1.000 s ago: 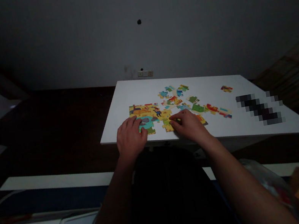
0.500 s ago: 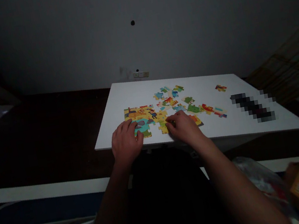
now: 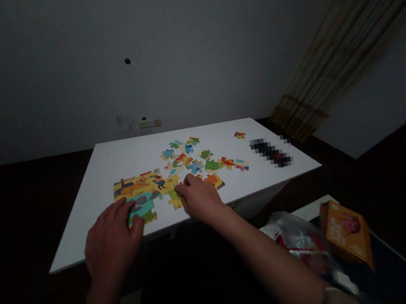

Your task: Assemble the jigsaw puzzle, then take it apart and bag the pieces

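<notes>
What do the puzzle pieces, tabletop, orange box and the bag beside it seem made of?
Puzzle pieces: probably printed cardboard, flat with interlocking tabs. Tabletop: perhaps laminate or painted board, evenly white without visible grain. Orange box: likely printed card, with flat panels and sharp edges. Bag: apparently thin clear plastic, since red shows through it.

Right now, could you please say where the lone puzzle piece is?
In the head view, the lone piece lies near the table's far right corner, beyond and left of the pixelated object.
</notes>
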A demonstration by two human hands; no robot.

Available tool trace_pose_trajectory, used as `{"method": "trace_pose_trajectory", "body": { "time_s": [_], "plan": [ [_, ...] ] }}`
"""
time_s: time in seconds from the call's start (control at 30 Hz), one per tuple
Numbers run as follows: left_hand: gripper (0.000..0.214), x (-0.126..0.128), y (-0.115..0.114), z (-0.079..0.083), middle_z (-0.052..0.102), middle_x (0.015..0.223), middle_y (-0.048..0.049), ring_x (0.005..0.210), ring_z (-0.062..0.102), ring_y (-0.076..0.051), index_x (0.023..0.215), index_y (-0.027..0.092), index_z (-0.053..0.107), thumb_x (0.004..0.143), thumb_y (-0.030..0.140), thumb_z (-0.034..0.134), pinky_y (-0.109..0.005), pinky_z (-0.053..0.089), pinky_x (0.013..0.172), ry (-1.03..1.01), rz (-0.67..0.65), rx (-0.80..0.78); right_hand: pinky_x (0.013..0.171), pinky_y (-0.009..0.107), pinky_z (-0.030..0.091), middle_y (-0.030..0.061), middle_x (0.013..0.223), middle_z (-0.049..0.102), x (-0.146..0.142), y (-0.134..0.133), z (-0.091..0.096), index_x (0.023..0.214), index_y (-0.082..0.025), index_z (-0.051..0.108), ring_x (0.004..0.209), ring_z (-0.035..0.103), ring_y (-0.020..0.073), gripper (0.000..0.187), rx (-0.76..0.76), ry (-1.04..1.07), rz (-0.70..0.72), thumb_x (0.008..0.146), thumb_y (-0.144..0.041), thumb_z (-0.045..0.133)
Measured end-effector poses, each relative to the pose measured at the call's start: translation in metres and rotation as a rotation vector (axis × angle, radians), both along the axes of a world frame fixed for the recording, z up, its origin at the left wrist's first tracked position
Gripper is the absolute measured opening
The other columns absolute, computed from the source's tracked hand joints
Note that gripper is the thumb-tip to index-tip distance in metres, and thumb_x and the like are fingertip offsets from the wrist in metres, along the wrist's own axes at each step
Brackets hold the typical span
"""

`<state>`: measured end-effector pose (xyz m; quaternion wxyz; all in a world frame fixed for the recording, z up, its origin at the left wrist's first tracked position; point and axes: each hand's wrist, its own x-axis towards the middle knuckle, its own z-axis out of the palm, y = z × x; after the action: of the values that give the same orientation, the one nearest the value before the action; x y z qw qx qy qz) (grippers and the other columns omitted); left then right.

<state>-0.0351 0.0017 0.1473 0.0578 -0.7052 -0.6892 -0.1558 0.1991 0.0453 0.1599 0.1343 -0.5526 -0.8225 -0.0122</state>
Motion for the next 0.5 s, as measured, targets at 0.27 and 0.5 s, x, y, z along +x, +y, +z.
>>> {"method": "trace_pose_trajectory", "body": {
  "time_s": [0.27,0.5],
  "plan": [
    [0.05,0.0,0.003,0.001,0.058,0.144,-0.0126,0.13,0.054,-0.034,0.131,0.017,0.062,0.095,0.04,0.037,-0.053,0.048,0.103,0.036,-0.004,-0.023,0.092,0.039,0.04,0.0124,0.107,0.063,0.003,-0.003,-0.005,0.111,-0.02,0.068,0.108,0.05,0.0278,0.027,0.111,0.078,0.096,0.1,-0.038,0.052],
    [0.042,0.002,0.004,-0.003,0.058,0.145,0.0013,0.129,0.056,-0.03,0.13,0.034,0.054,0.094,0.044,0.036,-0.052,0.05,0.104,0.026,0.062,-0.002,0.093,0.04,0.04,0.0093,0.117,0.064,0.043,0.008,0.011,0.133,-0.029,0.061,0.108,0.053,0.0265,0.037,0.033,0.152,0.109,0.102,-0.042,0.045]
  ]
}}
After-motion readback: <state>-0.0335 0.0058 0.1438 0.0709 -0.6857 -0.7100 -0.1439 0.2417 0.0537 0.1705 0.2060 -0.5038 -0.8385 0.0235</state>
